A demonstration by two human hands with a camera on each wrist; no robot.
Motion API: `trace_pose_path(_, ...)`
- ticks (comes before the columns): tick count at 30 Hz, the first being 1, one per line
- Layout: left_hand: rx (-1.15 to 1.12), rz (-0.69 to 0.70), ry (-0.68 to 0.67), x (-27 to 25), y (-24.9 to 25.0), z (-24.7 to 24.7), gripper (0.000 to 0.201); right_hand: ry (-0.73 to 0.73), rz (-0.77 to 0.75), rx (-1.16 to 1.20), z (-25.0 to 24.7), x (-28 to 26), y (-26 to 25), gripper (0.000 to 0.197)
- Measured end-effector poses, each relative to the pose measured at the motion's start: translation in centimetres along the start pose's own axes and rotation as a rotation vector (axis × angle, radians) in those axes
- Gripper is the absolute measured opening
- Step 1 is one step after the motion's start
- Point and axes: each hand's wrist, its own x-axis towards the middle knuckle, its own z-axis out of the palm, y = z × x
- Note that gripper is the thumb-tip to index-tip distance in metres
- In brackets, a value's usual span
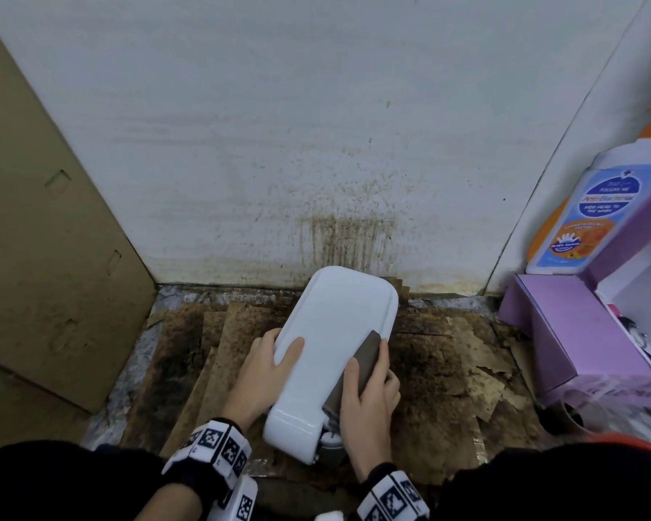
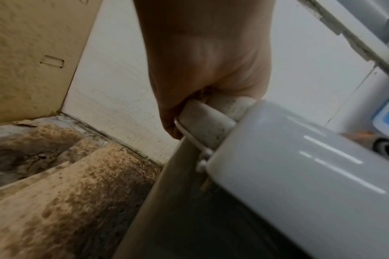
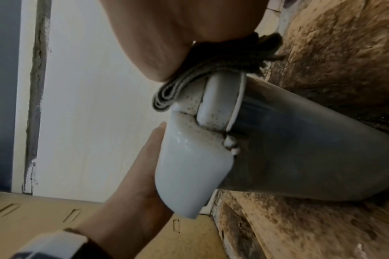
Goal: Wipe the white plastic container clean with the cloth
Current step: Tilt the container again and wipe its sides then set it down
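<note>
White plastic container [image 1: 335, 344] is seen tilted over stained cardboard sheets [image 1: 448, 374] on the floor, close to a spattered white wall [image 1: 316, 144], its far end raised toward that wall. At the left, a tall brown cardboard panel [image 1: 53, 257] is propped. The left hand [image 1: 264, 374] is curled round the container's left edge, thumb laid on the glossy top. At the container's right edge, a folded grey cloth [image 1: 358, 366] is pinched against the rim by the right hand [image 1: 369, 404], its fingers wrapped round cloth and edge together. Brown specks are visible along the hinge and rim in the wrist views. The shell is judged stiff, light and slippery, so a firm grip on the side edges is advised. What is inside cannot be told. Farther right, a purple box [image 1: 564, 332] carries a bottle labelled anti-bacterial [image 1: 594, 216].
</note>
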Motion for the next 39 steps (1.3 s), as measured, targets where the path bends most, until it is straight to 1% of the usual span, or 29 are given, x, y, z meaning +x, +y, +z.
trace_pose_path(3, 0.02, -0.011, 0.07, -0.8, 0.3, 0.1, 0.053, -0.053, -0.005, 0.016, -0.9, 1.5, -0.7, 0.063)
trace_pose_path(5, 0.058, -0.024, 0.113, -1.6, 0.4, 0.2, 0.046, -0.102, -0.014, -0.001, -1.6, 3.5, -1.3, 0.064)
trace_pose_path(7, 0.09, -0.064, 0.129, -2.4, 0.7, 0.2, 0.043, -0.151, -0.015, -0.043, -2.4, 6.2, -1.6, 0.066)
trace_pose_path(9, 0.112, -0.118, 0.125, -3.4, 0.9, 0.3, 0.046, -0.2, -0.022, -0.074, -3.0, 9.1, -1.5, 0.066)
trace_pose_path(13, 0.147, -0.245, 0.131, -5.6, 0.9, 0.7, 0.061, -0.289, -0.046, -0.119, -3.9, 14.2, -1.5, 0.07)
trace_pose_path(15, 0.053, -0.305, 0.14, -6.3, 0.4, 1.3, 0.068, -0.345, -0.076, -0.137, -4.2, 16.4, -1.5, 0.073)
trace_pose_path(17, -0.07, -0.366, 0.133, -6.9, 0.0, 1.9, 0.071, -0.398, -0.119, -0.132, -4.6, 17.8, -1.8, 0.074)
trace_pose_path(19, -0.142, -0.416, 0.116, -7.1, -0.1, 2.1, 0.073, -0.431, -0.172, -0.122, -4.9, 18.6, -2.3, 0.068)
trace_pose_path(21, -0.172, -0.432, 0.115, -7.1, 0.2, 2.0, 0.074, -0.445, -0.211, -0.106, -5.1, 18.9, -2.7, 0.061)
trace_pose_path(23, -0.186, -0.436, 0.124, -6.9, 0.2, 1.9, 0.073, -0.456, -0.216, -0.071, -5.2, 18.7, -2.9, 0.056)
trace_pose_path(27, -0.251, -0.401, 0.13, -6.9, 0.0, 2.2, 0.069, -0.408, -0.247, 0.007, -5.3, 18.2, -2.4, 0.051)
trace_pose_path(30, -0.227, -0.378, 0.138, -6.6, -1.0, 2.0, 0.066, -0.368, -0.252, 0.044, -5.2, 17.7, -2.4, 0.049)
trace_pose_path(31, -0.219, -0.351, 0.13, -6.3, -1.4, 1.7, 0.069, -0.351, -0.242, 0.058, -5.2, 17.5, -2.3, 0.049)
trace_pose_path(33, -0.216, -0.289, 0.12, -5.7, -2.1, 1.0, 0.077, -0.296, -0.209, 0.088, -5.2, 17.0, -2.1, 0.051)
trace_pose_path(34, -0.204, -0.265, 0.12, -5.5, -2.1, 0.5, 0.078, -0.264, -0.193, 0.107, -5.3, 16.7, -2.0, 0.052)
trace_pose_path(37, -0.145, -0.183, 0.104, -4.7, -1.0, -1.7, 0.07, -0.166, -0.167, 0.169, -5.3, 15.4, -1.4, 0.051)
trace_pose_path(39, -0.134, -0.149, 0.074, -4.3, -0.2, -3.2, 0.066, -0.085, -0.135, 0.167, -5.2, 14.4, -0.8, 0.055)
